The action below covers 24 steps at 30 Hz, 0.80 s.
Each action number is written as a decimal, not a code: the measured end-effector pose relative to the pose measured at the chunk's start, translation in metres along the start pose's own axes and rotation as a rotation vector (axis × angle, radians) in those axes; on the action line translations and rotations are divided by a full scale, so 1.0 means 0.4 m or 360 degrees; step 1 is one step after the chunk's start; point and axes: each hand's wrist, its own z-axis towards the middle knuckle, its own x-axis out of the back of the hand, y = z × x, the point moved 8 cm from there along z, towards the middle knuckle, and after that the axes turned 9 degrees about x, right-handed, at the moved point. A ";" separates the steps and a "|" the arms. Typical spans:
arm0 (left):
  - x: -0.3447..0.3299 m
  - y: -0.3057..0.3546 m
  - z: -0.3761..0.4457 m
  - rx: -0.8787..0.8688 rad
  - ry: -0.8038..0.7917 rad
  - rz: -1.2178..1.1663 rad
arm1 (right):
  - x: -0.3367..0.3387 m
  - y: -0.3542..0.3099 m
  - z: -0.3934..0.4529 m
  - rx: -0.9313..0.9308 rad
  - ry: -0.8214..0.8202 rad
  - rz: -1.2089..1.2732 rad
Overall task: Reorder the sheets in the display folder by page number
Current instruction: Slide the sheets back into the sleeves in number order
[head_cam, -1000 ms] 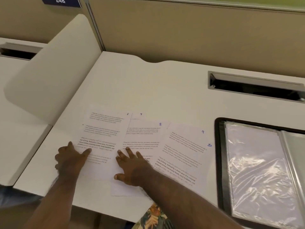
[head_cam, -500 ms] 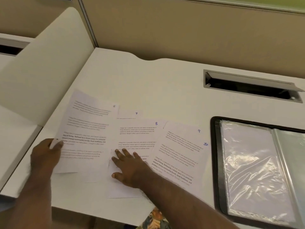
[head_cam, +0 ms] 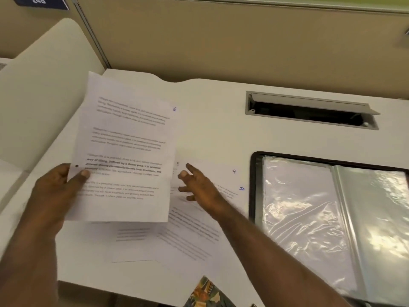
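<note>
Head view, looking down at a white desk (head_cam: 221, 111); the left hand (head_cam: 57, 189) pinches a printed sheet (head_cam: 128, 151) at its left edge, thumb on top of the paper and the other fingers behind it; the sheet is raised off the desk and tilted, with a handwritten blue number in its upper right corner, too blurred to read with certainty. The right hand (head_cam: 197, 185) reaches across above the loose sheets (head_cam: 192, 235) that lie on the desk; its fingers are extended and spread, gripping nothing, the fingertips just beside the right edge of the raised sheet; whether they touch the paper below cannot be told. The loose sheets lie fanned and overlapping, partly under the raised sheet and the right forearm; the handwritten numbers 9 and 10 show at the upper right corners of two of them.

The display folder (head_cam: 332, 218) lies open flat on the desk to the right of the sheets, near but apart from them; it has a black cover rim and clear, glossy plastic sleeves, with a pale page visible inside the left sleeve. A rectangular cable slot (head_cam: 309, 111) with a raised grey flap is set in the desk behind the folder; a beige partition (head_cam: 221, 36) stands along the far edge; a curved white divider (head_cam: 44, 85) rises at the left; a dark blue sign (head_cam: 39, 2) with white numerals sits at the upper left.
</note>
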 end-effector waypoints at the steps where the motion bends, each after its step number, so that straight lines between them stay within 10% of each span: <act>1: -0.060 0.015 -0.040 -0.0009 -0.0040 -0.0050 | 0.044 -0.005 -0.016 -0.0032 -0.0021 0.0078; 24: -1.180 0.103 -0.589 0.0566 -0.1247 -0.0095 | 1.150 0.151 -0.427 -0.0195 0.0478 0.0292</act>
